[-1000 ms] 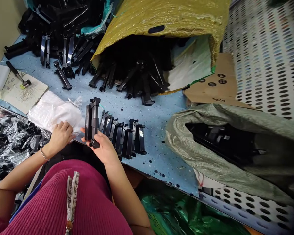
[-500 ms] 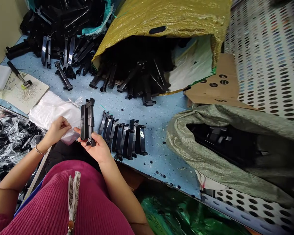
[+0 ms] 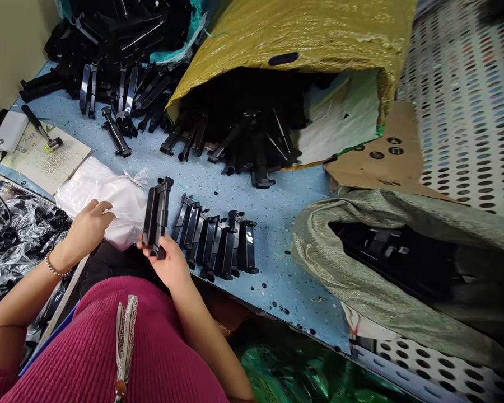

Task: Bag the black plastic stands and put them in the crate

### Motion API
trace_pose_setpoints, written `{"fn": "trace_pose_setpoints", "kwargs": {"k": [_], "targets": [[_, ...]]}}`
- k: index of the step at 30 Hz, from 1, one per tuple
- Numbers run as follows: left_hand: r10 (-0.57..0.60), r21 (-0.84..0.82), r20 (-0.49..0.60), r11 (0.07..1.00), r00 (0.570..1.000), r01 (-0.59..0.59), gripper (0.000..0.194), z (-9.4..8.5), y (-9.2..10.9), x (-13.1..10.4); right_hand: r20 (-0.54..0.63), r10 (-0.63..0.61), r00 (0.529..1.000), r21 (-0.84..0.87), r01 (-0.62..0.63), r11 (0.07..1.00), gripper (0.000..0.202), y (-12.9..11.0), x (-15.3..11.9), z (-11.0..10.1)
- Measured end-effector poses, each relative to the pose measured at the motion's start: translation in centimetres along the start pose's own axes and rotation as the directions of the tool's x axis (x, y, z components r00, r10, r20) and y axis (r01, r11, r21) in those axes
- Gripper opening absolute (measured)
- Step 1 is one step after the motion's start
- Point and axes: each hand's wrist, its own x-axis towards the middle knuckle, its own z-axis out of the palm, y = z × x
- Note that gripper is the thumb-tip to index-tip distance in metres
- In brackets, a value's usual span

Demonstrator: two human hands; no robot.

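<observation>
My right hand [image 3: 167, 258] grips a long black plastic part [image 3: 156, 215], made of two bars side by side, by its lower end and holds it tilted up above the table edge. My left hand [image 3: 90, 226] rests at the near side of a stack of thin white plastic bags [image 3: 105, 179]. Its fingers are bent and close together, and whatever lies under the fingertips is hidden. To the right of the held part, several similar black parts [image 3: 214, 240] lie in a slanted row on the blue speckled table [image 3: 277, 224].
A yellow woven sack [image 3: 302, 33] spills black parts at the back, beside a heap of them [image 3: 109, 50]. At left are a small hammer [image 3: 46, 134], a white power bank [image 3: 9, 131] and bagged parts [image 3: 21, 240]. A grey-green sack [image 3: 319, 240] sits right.
My left hand has drawn back a little to the left from the bags' edge, its fingers turning downward. My right hand still holds the black part, now slightly more tilted. The view has shifted slightly.
</observation>
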Motion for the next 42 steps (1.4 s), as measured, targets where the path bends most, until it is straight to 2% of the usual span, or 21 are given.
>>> {"fn": "trace_pose_setpoints", "kwargs": {"k": [2, 4, 6, 9, 12, 15, 18, 20, 23, 26, 29, 31, 33, 35, 36, 37, 38, 39, 40, 41, 42], "targets": [[0.021, 0.041, 0.015, 0.999, 1.000, -0.021, 0.040, -0.1, -0.3, 0.0, 0.162, 0.142, 0.977, 0.072, -0.155, 0.985, 0.048, 0.6, -1.4, -0.8], [0.011, -0.020, -0.015, 1.000, 1.000, -0.011, 0.047, 0.0, -0.4, 0.0, 0.308, 0.308, 0.900, 0.160, -0.368, 0.916, 0.054, 1.4, -2.1, -1.5], [-0.012, -0.080, -0.044, 0.997, 0.999, 0.009, 0.056, 0.1, -0.1, -0.2, 0.353, 0.406, 0.843, 0.266, -0.507, 0.820, 0.052, 2.0, -1.8, -2.0], [0.026, -0.089, -0.051, 0.996, 0.998, -0.031, 0.071, 0.5, 0.7, -1.0, 0.336, 0.443, 0.831, 0.359, -0.548, 0.756, 0.053, 2.1, -0.7, -2.1], [0.060, -0.062, -0.082, 0.996, 0.995, -0.065, 0.081, 1.1, 1.1, -1.6, 0.304, 0.412, 0.859, 0.331, -0.500, 0.800, 0.056, 1.2, 0.0, -1.5], [0.003, -0.037, -0.143, 0.999, 0.990, -0.008, 0.084, 1.5, 0.5, -1.5, 0.251, 0.333, 0.909, 0.282, -0.398, 0.873, 0.056, 0.5, -0.2, -0.8], [0.018, 0.016, -0.175, 1.000, 0.984, -0.016, 0.087, 2.0, 0.6, -1.3, 0.271, 0.343, 0.899, 0.173, -0.396, 0.902, 0.057, 0.5, -0.3, -0.5], [0.093, 0.055, -0.166, 0.995, 0.982, -0.085, 0.088, 2.5, 1.5, -1.6, 0.242, 0.349, 0.905, 0.052, -0.371, 0.927, 0.058, 0.6, -0.1, -0.4], [0.302, 0.027, -0.051, 0.953, 0.952, -0.301, 0.083, 3.4, 3.8, -2.6, 0.022, 0.156, 0.988, -0.286, -0.143, 0.948, 0.052, 0.4, 0.2, -0.1], [0.420, -0.084, 0.048, 0.906, 0.906, -0.415, 0.077, 3.5, 5.6, -3.6, -0.064, -0.116, 0.991, -0.614, 0.053, 0.788, 0.037, -0.2, -0.7, 0.7], [0.422, -0.155, 0.012, 0.896, 0.906, -0.415, 0.063, 1.5, 6.6, -4.6, 0.098, -0.130, 0.987, -0.736, 0.159, 0.658, 0.053, -0.5, -2.5, 1.7], [0.380, -0.169, -0.021, 0.910, 0.925, -0.377, 0.047, -1.1, 6.5, -5.8, 0.232, -0.006, 0.973, -0.687, 0.168, 0.706, 0.061, -0.4, -3.4, 2.0], [0.252, -0.162, 0.005, 0.955, 0.968, -0.248, 0.034, -3.9, 5.2, -7.5, 0.306, 0.073, 0.949, -0.629, 0.144, 0.764, 0.058, -0.2, -3.7, 1.9], [-0.009, -0.084, 0.106, 0.996, 0.994, 0.018, 0.029, -5.9, 2.1, -9.6, 0.298, 0.064, 0.952, -0.630, 0.146, 0.763, 0.051, -0.1, -3.3, 1.5], [-0.186, 0.003, 0.176, 0.982, 0.967, 0.189, 0.028, -6.4, 0.0, -10.8, 0.276, 0.051, 0.960, -0.640, 0.144, 0.754, 0.048, 0.0, -2.9, 1.1], [-0.387, 0.119, 0.250, 0.922, 0.888, 0.369, 0.029, -6.3, -2.4, -12.0, 0.248, 0.040, 0.968, -0.647, 0.135, 0.750, 0.045, 0.0, -2.6, 0.8], [-0.582, 0.250, 0.317, 0.813, 0.749, 0.526, 0.029, -5.9, -4.7, -13.3, 0.220, 0.035, 0.975, -0.650, 0.120, 0.750, 0.043, 0.1, -2.3, 0.4], [-0.745, 0.369, 0.369, 0.666, 0.555, 0.648, 0.030, -5.0, -7.0, -14.7, 0.194, 0.034, 0.980, -0.651, 0.103, 0.752, 0.042, 0.2, -2.0, 0.0], [-0.828, 0.438, 0.420, 0.543, 0.371, 0.717, 0.031, -3.9, -8.8, -16.1, 0.173, 0.036, 0.984, -0.652, 0.087, 0.754, 0.042, 0.3, -1.9, -0.3], [-0.847, 0.461, 0.455, 0.488, 0.275, 0.741, 0.029, -2.6, -10.1, -17.5, 0.159, 0.041, 0.986, -0.652, 0.074, 0.754, 0.042, 0.4, -1.8, -0.6], [-0.848, 0.465, 0.484, 0.457, 0.215, 0.758, 0.028, -1.2, -10.8, -19.0, 0.150, 0.045, 0.988, -0.652, 0.064, 0.756, 0.042, 0.5, -1.7, -0.8]]}}
